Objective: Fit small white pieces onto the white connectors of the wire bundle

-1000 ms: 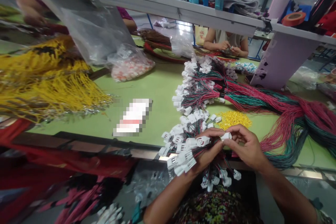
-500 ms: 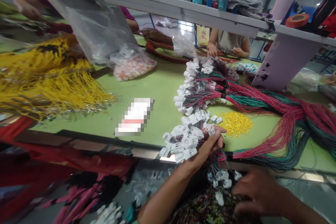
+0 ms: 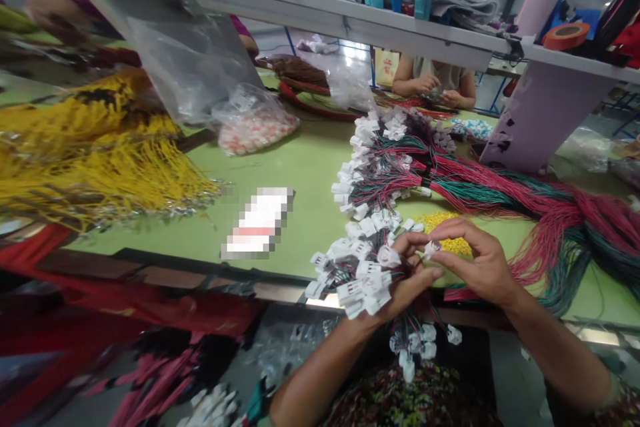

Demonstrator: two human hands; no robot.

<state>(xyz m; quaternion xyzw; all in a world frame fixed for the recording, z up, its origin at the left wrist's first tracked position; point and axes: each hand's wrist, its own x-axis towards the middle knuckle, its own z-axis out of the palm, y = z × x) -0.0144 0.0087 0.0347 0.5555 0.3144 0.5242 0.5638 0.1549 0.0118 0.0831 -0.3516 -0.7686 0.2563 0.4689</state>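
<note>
My left hand is closed round a bunch of red and green wires tipped with white plastic connectors, held at the near edge of the green table. Several more connectors dangle below it over my lap. My right hand pinches one white connector between thumb and fingertips, right against the left hand's fingers. A heap of small yellow pieces lies on the table just behind both hands.
Long red and green wire harnesses sprawl across the right of the table. Yellow wires pile at the left, with plastic bags behind. A shelf runs overhead. Another person's hands work across the table.
My right hand has come up from my lap to the left hand and now pinches a white connector. The left hand's bunch has barely shifted.
</note>
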